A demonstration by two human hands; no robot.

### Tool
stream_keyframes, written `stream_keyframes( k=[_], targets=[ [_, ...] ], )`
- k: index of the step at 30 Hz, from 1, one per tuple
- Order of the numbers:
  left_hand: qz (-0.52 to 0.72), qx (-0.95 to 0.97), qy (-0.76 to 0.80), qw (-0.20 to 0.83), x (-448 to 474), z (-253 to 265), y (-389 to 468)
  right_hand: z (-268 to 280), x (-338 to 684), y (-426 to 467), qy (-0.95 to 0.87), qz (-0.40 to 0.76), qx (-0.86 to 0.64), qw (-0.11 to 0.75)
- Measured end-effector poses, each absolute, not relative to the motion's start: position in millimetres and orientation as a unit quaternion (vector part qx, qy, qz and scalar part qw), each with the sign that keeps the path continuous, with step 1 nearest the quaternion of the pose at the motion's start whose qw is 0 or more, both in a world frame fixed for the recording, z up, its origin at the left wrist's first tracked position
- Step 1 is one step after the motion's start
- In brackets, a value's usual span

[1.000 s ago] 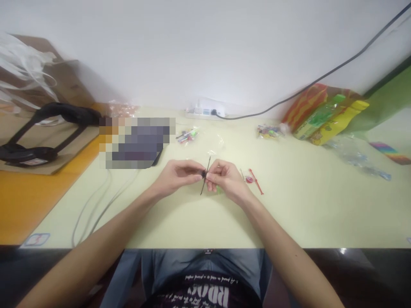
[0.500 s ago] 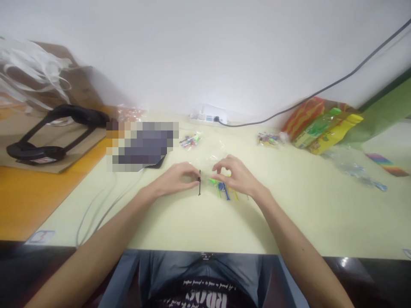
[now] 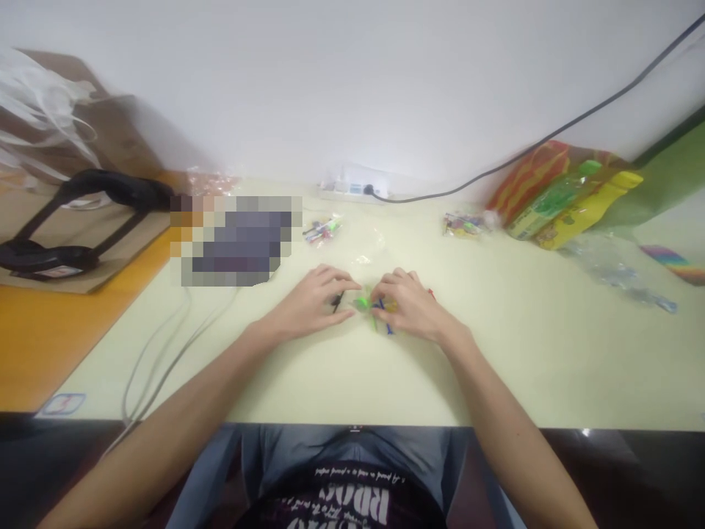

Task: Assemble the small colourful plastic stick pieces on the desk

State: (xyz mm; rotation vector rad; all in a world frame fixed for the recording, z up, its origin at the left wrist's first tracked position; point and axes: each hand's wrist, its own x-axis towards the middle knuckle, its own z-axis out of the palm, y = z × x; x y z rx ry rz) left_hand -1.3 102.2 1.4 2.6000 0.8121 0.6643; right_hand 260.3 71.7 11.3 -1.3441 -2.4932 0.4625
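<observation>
My left hand [image 3: 313, 303] rests low over the table, thumb and fingers parted. A thin black plastic piece [image 3: 336, 300] lies within that gap, apparently loose. Opposite it, my right hand [image 3: 410, 303] has its thumb and fingertips closed at the edge of a small bright green plastic piece [image 3: 362, 303], which is slightly blurred. Beneath the right fingers are a blue stick-like piece [image 3: 388, 327] and a yellow one [image 3: 391, 305], both partly hidden. A small red tip [image 3: 432, 294] shows just beyond the right hand.
Clear bags of colourful pieces lie behind, one left [image 3: 323, 229] and one right [image 3: 465, 224]. A power strip [image 3: 352, 185] sits by the wall. A dark pixelated item [image 3: 236, 242] is at left. Bottle-shaped packs [image 3: 589, 209] and a crumpled plastic bag [image 3: 617, 275] stand right.
My left fingers have spread from their pinch on the black piece, which now tilts between them. My right hand has lowered, and its fingers have closed at the green piece.
</observation>
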Motion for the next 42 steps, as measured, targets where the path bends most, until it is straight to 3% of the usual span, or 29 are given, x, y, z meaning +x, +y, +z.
stream_keyframes(
  k=[8,14,19,33,42],
  targets=[
    [0.231,0.930,0.252,0.136,12,-15,103,13,263,72,-0.853,0.157,-0.482,0.121],
    [0.258,0.900,0.284,0.207,6,-14,107,11,256,67,-0.860,0.140,-0.464,0.156],
    [0.241,0.892,0.290,0.251,2,-14,107,5,247,66,-0.869,0.107,-0.463,0.137],
    [0.226,0.887,0.289,0.281,-1,-10,100,-3,214,59,-0.857,0.063,-0.495,0.131],
    [0.275,0.844,0.319,0.334,-1,-11,101,-1,219,64,-0.829,0.098,-0.511,0.202]
  ],
)
